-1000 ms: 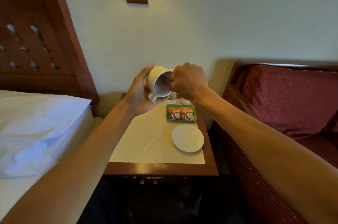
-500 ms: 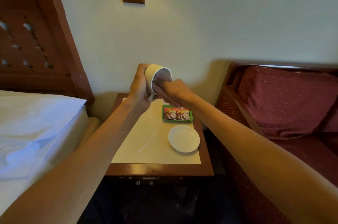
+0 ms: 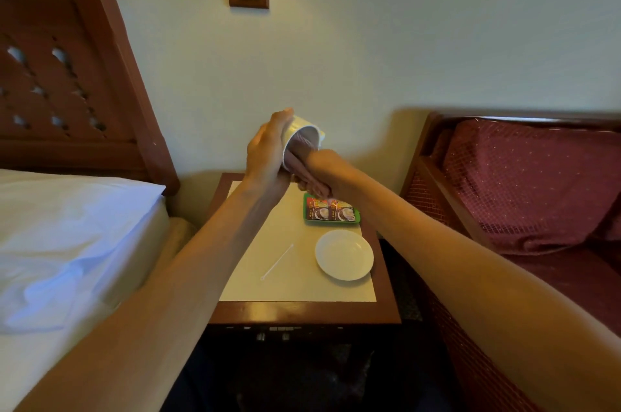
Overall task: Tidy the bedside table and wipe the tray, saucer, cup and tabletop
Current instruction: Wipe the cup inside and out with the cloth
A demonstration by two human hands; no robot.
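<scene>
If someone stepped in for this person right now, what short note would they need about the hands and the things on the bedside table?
Left hand: holds the cup tipped on its side above the table.
Right hand: fingers reach into the cup's mouth, apparently wiping inside; no cloth can be made out.
On the bedside table: green tray with sachets at the back right, empty saucer in front of it, a thin white stirrer lying loose to its left.
Done: cannot tell.
Left: finish the cup and set it down; any wiping not yet done on tray, saucer and tabletop.
</scene>
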